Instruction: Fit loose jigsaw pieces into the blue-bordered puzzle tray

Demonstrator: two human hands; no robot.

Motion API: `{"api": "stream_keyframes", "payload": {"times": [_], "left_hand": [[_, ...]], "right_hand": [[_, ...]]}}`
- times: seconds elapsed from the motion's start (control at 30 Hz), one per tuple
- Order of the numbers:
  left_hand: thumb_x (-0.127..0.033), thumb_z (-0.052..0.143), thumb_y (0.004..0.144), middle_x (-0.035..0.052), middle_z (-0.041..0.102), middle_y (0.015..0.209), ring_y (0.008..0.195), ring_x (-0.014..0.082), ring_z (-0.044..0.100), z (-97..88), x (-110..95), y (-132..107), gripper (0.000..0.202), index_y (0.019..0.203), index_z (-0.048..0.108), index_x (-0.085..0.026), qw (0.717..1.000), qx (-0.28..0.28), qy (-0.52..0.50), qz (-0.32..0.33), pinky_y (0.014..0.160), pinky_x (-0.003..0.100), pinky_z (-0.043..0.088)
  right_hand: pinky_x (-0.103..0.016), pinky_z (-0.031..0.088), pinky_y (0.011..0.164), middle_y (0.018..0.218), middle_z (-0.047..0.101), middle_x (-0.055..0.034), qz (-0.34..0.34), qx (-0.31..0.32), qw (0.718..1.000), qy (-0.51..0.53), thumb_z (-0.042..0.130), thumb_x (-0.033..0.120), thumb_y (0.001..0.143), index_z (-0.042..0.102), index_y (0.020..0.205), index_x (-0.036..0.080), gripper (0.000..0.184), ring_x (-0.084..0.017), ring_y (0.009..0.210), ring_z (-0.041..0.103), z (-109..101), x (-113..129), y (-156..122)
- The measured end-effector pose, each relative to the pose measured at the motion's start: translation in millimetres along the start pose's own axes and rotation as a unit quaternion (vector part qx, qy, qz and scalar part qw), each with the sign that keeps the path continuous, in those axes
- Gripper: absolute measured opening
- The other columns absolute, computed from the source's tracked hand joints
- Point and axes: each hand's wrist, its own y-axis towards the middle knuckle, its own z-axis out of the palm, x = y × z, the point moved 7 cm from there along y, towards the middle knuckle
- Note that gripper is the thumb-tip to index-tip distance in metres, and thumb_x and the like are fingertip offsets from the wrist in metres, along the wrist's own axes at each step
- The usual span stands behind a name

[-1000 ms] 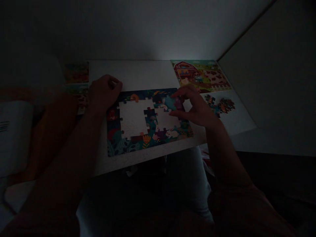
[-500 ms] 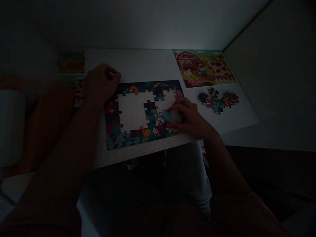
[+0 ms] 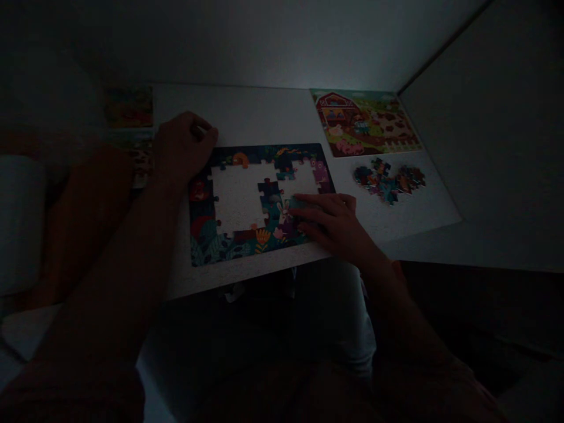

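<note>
A partly assembled jigsaw puzzle point(image 3: 227, 251) with a dark blue-green frame of animals and plants lies flat on the white table. Gaps at its left and upper right show the pale surface beneath. My right hand point(image 3: 332, 222) lies over the lower right of the puzzle, fingers stretched out and pressing near the rabbit picture; it covers the pieces under it. Loosely curled, my left hand point(image 3: 185, 144) rests at the upper left corner of the puzzle, and I see nothing in its fingers.
A heap of loose puzzle pieces point(image 3: 390, 179) sits to the right. Behind it lies a finished farm puzzle point(image 3: 368, 123) with a red barn. More pictures point(image 3: 128, 107) lie at the far left, partly behind my left arm. A white cylindrical object point(image 3: 21, 223) stands at the left edge. The scene is dim.
My right hand has gone from a pinch over a bluish piece to fingers laid flat on the puzzle, slightly lower. That piece now lies among the others near the rabbit. My left hand stays put.
</note>
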Motion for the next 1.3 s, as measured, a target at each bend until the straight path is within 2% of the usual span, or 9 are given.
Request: {"api": "stream_keyframes", "payload": {"times": [0.27,0.43,0.7,1.0,1.17,1.3], "left_hand": [[-0.047,0.074,0.107,0.0061,0.084,0.114,0.109,0.0226,0.075,0.0,0,0,0.038,0.128,0.084,-0.017,1.0,-0.002,-0.006,-0.002,0.1,0.036,0.054],[-0.048,0.073,0.107,0.0055,0.084,0.116,0.109,0.0228,0.075,-0.7,-1,-1,0.04,0.13,0.084,-0.017,1.0,0.008,-0.002,-0.013,0.099,0.036,0.053],[-0.047,0.074,0.107,0.0058,0.085,0.12,0.112,0.0233,0.075,-1.0,-2,-2,0.039,0.13,0.084,-0.017,1.0,0.006,-0.007,-0.005,0.101,0.037,0.053],[-0.047,0.072,0.106,0.0069,0.086,0.123,0.116,0.0267,0.077,-1.5,-4,-3,0.038,0.129,0.084,-0.019,1.0,0.004,-0.005,-0.007,0.104,0.036,0.056],[-0.047,0.07,0.107,0.0071,0.084,0.125,0.123,0.0303,0.076,0.2,-3,-4,0.037,0.13,0.081,-0.02,1.0,0.016,-0.008,-0.016,0.111,0.04,0.053],[-0.048,0.07,0.106,0.0053,0.084,0.121,0.117,0.0283,0.076,0.5,-2,-2,0.038,0.128,0.082,-0.02,1.0,0.009,-0.009,-0.004,0.107,0.04,0.055]], "right_hand": [[-0.063,0.041,0.124,0.178,0.061,0.0021,-0.027,0.029,0.999,-0.026,0.067,0.048,0.118,0.062,0.17,0.049,0.052,-0.036,0.155,0.062,4,4,-3],[-0.06,0.042,0.125,0.18,0.059,-0.0018,-0.051,0.037,0.997,-0.04,0.069,0.054,0.116,0.064,0.169,0.042,0.055,-0.037,0.158,0.06,2,2,-3],[-0.061,0.04,0.129,0.181,0.057,-0.0006,-0.065,0.054,0.996,-0.03,0.064,0.057,0.118,0.066,0.167,0.04,0.052,-0.037,0.169,0.05,4,-6,-3],[-0.056,0.039,0.129,0.183,0.055,-0.0024,-0.094,0.048,0.994,-0.035,0.063,0.059,0.118,0.068,0.167,0.039,0.053,-0.035,0.167,0.052,5,-3,-3],[-0.054,0.039,0.126,0.183,0.055,-0.0036,-0.11,0.052,0.992,-0.034,0.061,0.055,0.12,0.07,0.165,0.037,0.049,-0.033,0.165,0.054,3,-4,0],[-0.055,0.038,0.126,0.18,0.059,-0.0047,-0.131,0.062,0.989,-0.04,0.066,0.052,0.118,0.071,0.163,0.038,0.047,-0.034,0.161,0.059,1,-5,6]]}}
